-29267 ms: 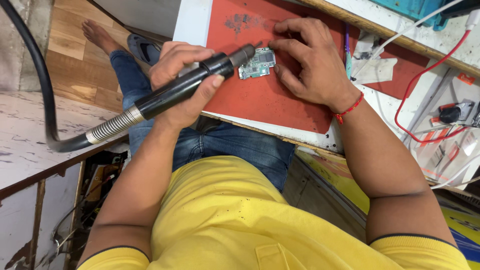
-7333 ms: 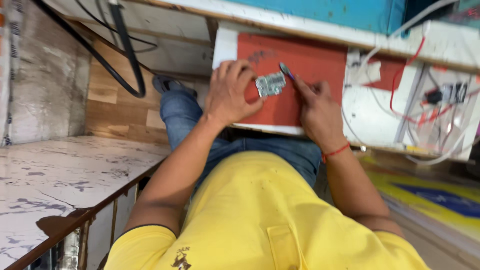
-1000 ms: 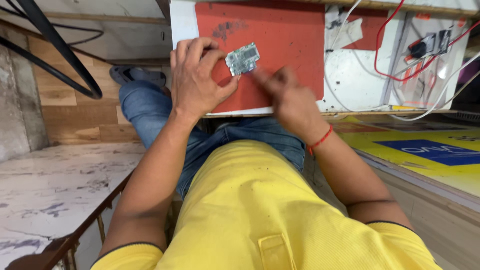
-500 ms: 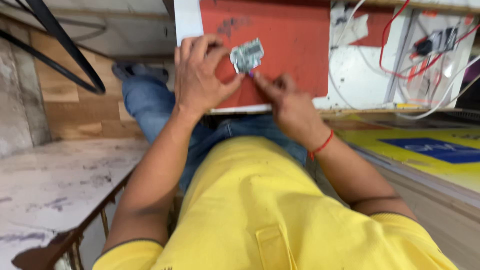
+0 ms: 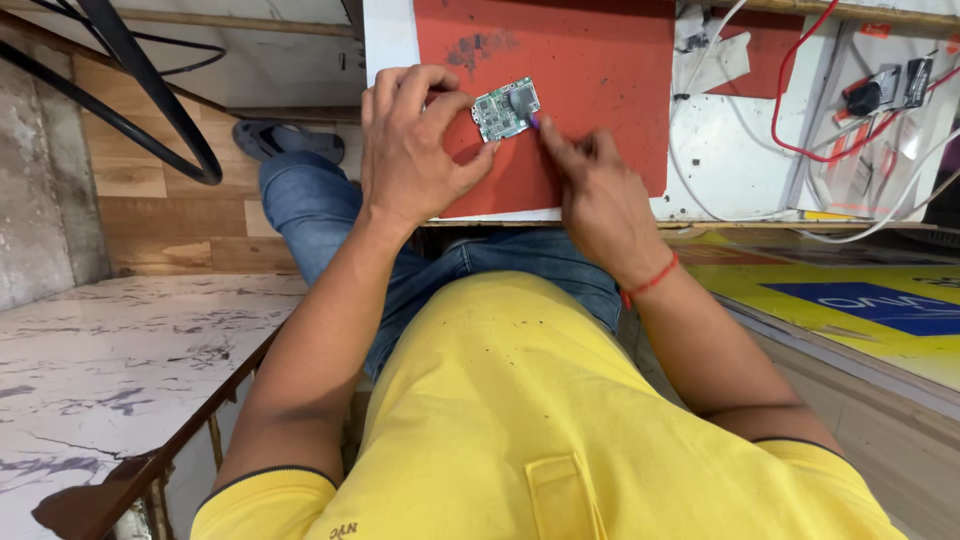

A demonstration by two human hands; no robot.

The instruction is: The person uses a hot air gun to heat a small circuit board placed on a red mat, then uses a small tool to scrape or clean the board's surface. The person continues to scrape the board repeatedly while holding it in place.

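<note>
- The circuit board (image 5: 505, 108) lies on the red mat (image 5: 590, 90), near the tabletop's (image 5: 745, 170) front edge.
- The left hand (image 5: 415, 150) pinches the board's left edge between thumb and curled fingers, holding it flat on the mat.
- The right hand (image 5: 595, 195) is nearly closed, its forefinger and thumb pressing a small purple-tipped tool (image 5: 533, 121) to the board's right edge.
- Red and white wires (image 5: 800, 130) lie toward the tabletop's right edge.
- No containers are visible.

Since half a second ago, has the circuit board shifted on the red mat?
Cannot tell. The circuit board lies near the red mat's left edge, pinned by the left hand, much as before; the camera moved, hiding any small slide.
</note>
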